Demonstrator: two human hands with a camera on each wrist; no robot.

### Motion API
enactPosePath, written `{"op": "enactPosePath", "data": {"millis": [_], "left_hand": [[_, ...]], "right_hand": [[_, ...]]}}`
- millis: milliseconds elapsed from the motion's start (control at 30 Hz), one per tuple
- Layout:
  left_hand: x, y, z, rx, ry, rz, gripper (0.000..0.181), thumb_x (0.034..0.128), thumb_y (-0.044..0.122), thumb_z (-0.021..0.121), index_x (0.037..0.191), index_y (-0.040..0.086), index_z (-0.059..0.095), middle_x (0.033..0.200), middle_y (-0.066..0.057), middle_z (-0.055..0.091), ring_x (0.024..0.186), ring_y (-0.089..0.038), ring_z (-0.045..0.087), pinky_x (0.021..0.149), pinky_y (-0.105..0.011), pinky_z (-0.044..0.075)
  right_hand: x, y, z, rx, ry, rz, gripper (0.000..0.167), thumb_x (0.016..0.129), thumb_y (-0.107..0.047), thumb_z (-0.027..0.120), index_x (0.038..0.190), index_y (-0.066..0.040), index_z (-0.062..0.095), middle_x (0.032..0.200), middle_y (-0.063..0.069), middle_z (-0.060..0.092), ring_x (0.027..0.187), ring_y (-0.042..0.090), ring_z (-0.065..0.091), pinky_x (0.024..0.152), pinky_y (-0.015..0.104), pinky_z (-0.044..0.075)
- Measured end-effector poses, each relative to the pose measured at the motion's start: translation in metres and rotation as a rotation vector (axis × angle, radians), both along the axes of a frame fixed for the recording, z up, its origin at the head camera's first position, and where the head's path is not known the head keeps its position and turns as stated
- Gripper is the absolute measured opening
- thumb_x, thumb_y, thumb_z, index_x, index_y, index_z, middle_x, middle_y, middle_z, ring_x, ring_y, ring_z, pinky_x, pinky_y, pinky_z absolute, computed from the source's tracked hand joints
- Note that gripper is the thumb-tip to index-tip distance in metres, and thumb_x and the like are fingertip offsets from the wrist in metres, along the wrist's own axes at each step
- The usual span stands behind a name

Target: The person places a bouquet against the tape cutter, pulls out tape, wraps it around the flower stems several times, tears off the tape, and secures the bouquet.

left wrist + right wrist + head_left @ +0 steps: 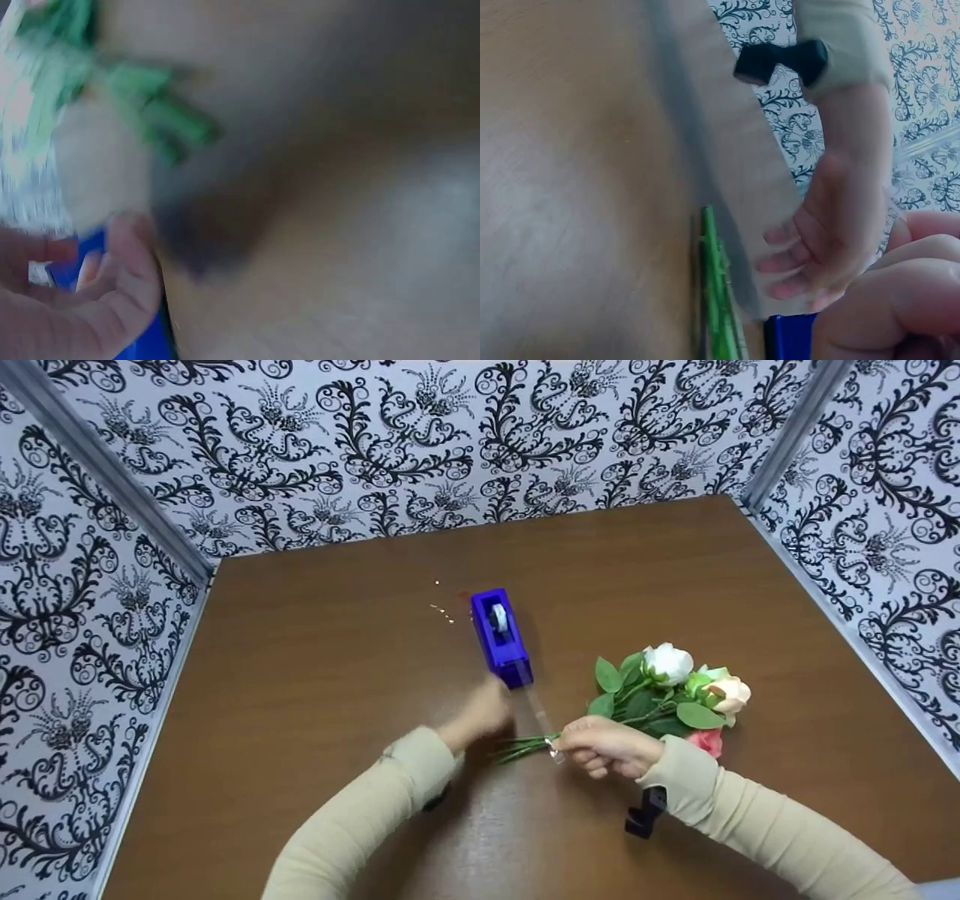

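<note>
A blue tape dispenser [487,634] with a roll in it stands mid-table. From its front end a strip of clear tape [537,711] stretches toward my right hand [609,745], which pinches the tape's crumpled end beside the green stems [517,748] of a bunch of flowers. My left hand [484,711], blurred, is at the dispenser's front corner. The right wrist view shows this left hand [832,232] with fingers loosely bent, and nothing visible in them. Whether it touches the dispenser [154,337] is unclear in the blurred left wrist view.
White, peach and pink flower heads [669,664] with green leaves lie on the brown table [337,645], right of the dispenser. Small shiny scraps [442,611] lie left of the dispenser. Patterned wall panels [420,450] enclose the back and sides.
</note>
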State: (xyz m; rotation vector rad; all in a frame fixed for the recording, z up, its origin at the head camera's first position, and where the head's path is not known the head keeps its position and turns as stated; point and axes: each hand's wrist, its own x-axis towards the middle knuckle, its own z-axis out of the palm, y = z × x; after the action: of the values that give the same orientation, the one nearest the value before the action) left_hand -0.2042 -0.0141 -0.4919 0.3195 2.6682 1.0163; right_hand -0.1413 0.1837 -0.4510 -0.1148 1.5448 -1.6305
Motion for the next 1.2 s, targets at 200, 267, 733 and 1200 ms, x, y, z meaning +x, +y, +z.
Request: {"op": "enactPosePath", "data": {"millis": [200, 267, 733, 1200], "left_hand": [[0.038, 0.003, -0.024, -0.391, 0.321, -0.36, 0.035, 0.0786, 0.039, 0.066, 0.088, 0.008, 0.055, 0.086, -0.008, 0.053, 0.082, -0.025, 0.051, 0.068, -0.035, 0.043], [0.046, 0.006, -0.019, -0.479, 0.444, -0.402, 0.036, 0.0793, 0.039, 0.066, 0.089, 0.006, 0.055, 0.084, -0.007, 0.052, 0.08, -0.023, 0.05, 0.068, -0.034, 0.044], [0.054, 0.006, -0.005, -0.272, 0.182, -0.404, 0.018, 0.0927, 0.018, 0.052, 0.081, 0.005, 0.046, 0.071, -0.008, 0.059, 0.068, -0.027, 0.061, 0.057, -0.037, 0.047], [0.062, 0.006, -0.004, 0.087, -0.159, -0.317, 0.022, 0.0928, 0.018, 0.049, 0.076, 0.006, 0.056, 0.066, 0.005, 0.045, 0.061, -0.009, 0.042, 0.058, -0.022, 0.035]], "right_hand": [[0.006, -0.005, -0.01, 0.005, -0.002, -0.019, 0.016, 0.088, -0.013, 0.053, 0.072, -0.012, 0.051, 0.048, -0.009, 0.029, 0.039, 0.0, 0.025, 0.039, 0.016, 0.022], [0.009, -0.006, -0.013, 0.026, 0.002, -0.054, 0.016, 0.088, -0.014, 0.053, 0.073, -0.012, 0.049, 0.049, -0.009, 0.032, 0.04, 0.0, 0.027, 0.039, 0.015, 0.025], [0.043, -0.021, -0.04, -0.004, 0.019, -0.321, 0.012, 0.093, -0.017, 0.049, 0.084, -0.01, 0.044, 0.057, -0.006, 0.039, 0.043, 0.002, 0.033, 0.048, 0.018, 0.037], [0.045, -0.03, -0.056, -0.038, -0.034, -0.409, 0.012, 0.097, -0.014, 0.043, 0.086, -0.01, 0.046, 0.059, -0.007, 0.044, 0.045, 0.001, 0.038, 0.049, 0.018, 0.041]]}}
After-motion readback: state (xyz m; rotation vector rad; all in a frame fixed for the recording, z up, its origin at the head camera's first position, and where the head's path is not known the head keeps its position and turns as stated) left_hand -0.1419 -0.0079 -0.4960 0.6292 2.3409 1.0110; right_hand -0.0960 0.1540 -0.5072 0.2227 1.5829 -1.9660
